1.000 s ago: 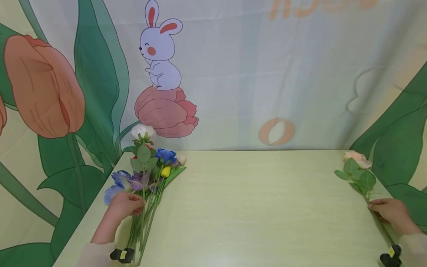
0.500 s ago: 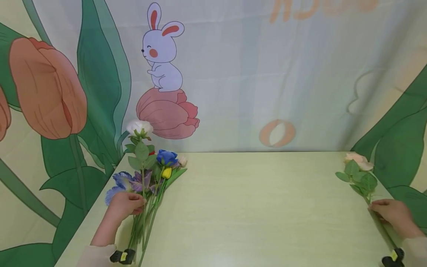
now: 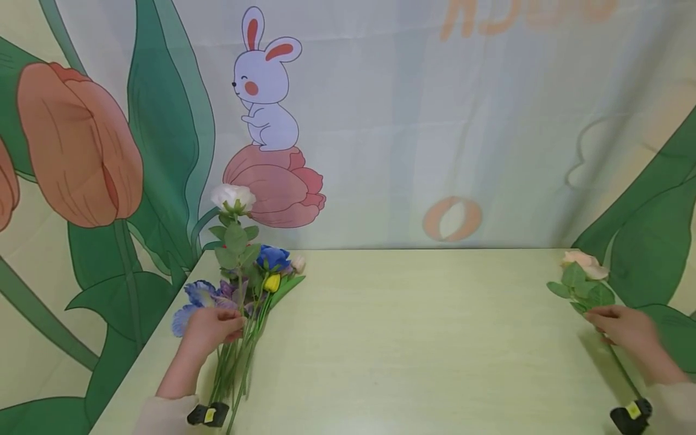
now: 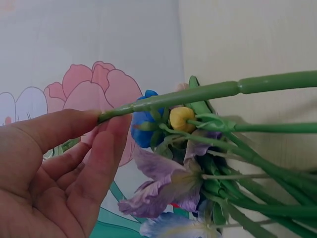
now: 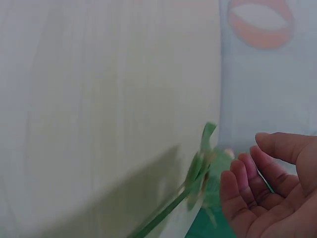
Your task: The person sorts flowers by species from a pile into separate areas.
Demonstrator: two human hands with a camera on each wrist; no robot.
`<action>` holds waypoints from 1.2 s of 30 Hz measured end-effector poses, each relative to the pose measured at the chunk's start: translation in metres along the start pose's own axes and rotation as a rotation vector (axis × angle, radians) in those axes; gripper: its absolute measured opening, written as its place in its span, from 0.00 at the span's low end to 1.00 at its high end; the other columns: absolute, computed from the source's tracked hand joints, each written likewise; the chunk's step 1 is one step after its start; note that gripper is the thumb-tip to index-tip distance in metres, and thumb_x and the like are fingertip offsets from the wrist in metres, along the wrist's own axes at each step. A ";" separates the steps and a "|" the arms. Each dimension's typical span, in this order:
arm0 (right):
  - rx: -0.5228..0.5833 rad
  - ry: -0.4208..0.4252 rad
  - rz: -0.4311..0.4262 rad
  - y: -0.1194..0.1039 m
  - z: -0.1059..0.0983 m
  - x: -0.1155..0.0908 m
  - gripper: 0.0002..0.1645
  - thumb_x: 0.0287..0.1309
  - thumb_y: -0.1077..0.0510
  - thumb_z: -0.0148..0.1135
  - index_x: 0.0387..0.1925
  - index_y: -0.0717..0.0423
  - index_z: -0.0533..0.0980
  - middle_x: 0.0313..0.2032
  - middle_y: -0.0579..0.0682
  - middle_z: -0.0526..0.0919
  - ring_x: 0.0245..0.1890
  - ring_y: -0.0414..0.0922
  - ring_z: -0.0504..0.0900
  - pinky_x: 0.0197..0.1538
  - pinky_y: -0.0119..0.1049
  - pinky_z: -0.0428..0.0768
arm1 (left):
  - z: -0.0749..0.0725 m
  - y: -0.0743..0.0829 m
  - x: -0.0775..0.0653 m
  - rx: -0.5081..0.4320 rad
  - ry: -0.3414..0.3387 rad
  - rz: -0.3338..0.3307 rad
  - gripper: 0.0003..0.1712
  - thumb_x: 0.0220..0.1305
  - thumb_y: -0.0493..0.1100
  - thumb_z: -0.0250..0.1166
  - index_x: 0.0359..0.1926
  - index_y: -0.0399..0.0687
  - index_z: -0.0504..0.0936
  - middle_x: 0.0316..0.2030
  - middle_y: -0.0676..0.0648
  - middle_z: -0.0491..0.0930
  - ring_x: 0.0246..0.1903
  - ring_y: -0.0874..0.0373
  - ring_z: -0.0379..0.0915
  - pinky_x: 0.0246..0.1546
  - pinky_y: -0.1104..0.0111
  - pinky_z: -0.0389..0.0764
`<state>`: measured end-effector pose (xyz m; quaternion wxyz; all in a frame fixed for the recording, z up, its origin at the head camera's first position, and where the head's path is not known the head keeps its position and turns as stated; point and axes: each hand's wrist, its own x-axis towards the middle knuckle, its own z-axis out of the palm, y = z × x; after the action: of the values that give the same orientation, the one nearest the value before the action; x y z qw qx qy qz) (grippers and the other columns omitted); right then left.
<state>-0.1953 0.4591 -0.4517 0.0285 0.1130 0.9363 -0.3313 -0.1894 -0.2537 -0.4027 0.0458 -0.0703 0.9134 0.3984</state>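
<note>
My left hand (image 3: 209,331) pinches the green stem of a white rose (image 3: 234,196) between thumb and fingertips, its bloom raised above the other flowers. In the left wrist view the stem (image 4: 198,94) runs off to the right from the fingertips. Beneath lie a blue rose (image 3: 273,257), a yellow bud (image 3: 272,282), a purple flower (image 4: 171,181) and a blue-violet flower (image 3: 187,314). On the right, my right hand (image 3: 625,329) hovers over the stem of a pale pink rose (image 3: 586,264); the right wrist view shows nothing between its loosely bent fingers (image 5: 230,186).
The light wooden table (image 3: 424,338) stretches between the two hands. Behind its far edge hangs a printed cloth (image 3: 370,121) with a rabbit and tulips. A black wrist camera (image 3: 209,415) sits near the stem ends on the left, another (image 3: 631,417) on the right.
My left hand has moved slightly right, with the white rose lifted higher. The right hand has let go of the pink rose's stem and shifted up and left.
</note>
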 end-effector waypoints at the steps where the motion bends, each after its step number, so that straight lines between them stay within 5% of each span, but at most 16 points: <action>1: -0.001 -0.010 -0.025 -0.006 0.000 -0.001 0.36 0.72 0.47 0.51 0.58 0.81 0.67 0.42 0.72 0.81 0.28 0.30 0.77 0.34 0.35 0.84 | 0.002 0.002 0.000 -0.009 0.002 0.004 0.14 0.67 0.39 0.62 0.44 0.29 0.83 0.32 0.40 0.87 0.29 0.53 0.85 0.36 0.61 0.86; 11: 0.119 -0.033 -0.135 -0.078 0.035 -0.006 0.32 0.72 0.47 0.52 0.58 0.75 0.72 0.45 0.62 0.83 0.31 0.26 0.75 0.36 0.30 0.83 | 0.022 0.025 0.003 -0.054 0.028 0.054 0.15 0.65 0.38 0.64 0.45 0.28 0.83 0.35 0.35 0.87 0.26 0.58 0.84 0.33 0.63 0.86; 20: 0.235 -0.090 -0.235 -0.142 0.076 -0.015 0.28 0.71 0.48 0.54 0.58 0.67 0.74 0.55 0.66 0.80 0.38 0.30 0.79 0.41 0.28 0.83 | 0.048 0.046 0.006 -0.172 0.036 0.080 0.12 0.64 0.36 0.65 0.43 0.28 0.84 0.36 0.33 0.87 0.25 0.55 0.85 0.31 0.65 0.86; 24: 0.292 -0.112 -0.249 -0.163 0.093 -0.020 0.25 0.70 0.50 0.56 0.56 0.66 0.75 0.55 0.64 0.81 0.42 0.39 0.81 0.43 0.30 0.83 | 0.058 0.052 0.005 -0.199 0.042 0.115 0.12 0.63 0.35 0.65 0.43 0.29 0.85 0.37 0.33 0.87 0.28 0.49 0.87 0.31 0.65 0.87; 36: 0.488 -0.162 -0.274 -0.207 0.139 -0.023 0.22 0.67 0.55 0.60 0.54 0.68 0.76 0.46 0.57 0.83 0.41 0.40 0.81 0.46 0.30 0.84 | 0.092 0.072 0.004 -0.257 0.028 0.172 0.10 0.62 0.35 0.66 0.41 0.31 0.86 0.35 0.35 0.88 0.29 0.50 0.87 0.31 0.64 0.86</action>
<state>-0.2234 0.2117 -0.4298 0.0301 -0.0376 0.8302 -0.5554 -0.2029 -0.1381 -0.4131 -0.0109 -0.0025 0.8582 0.5132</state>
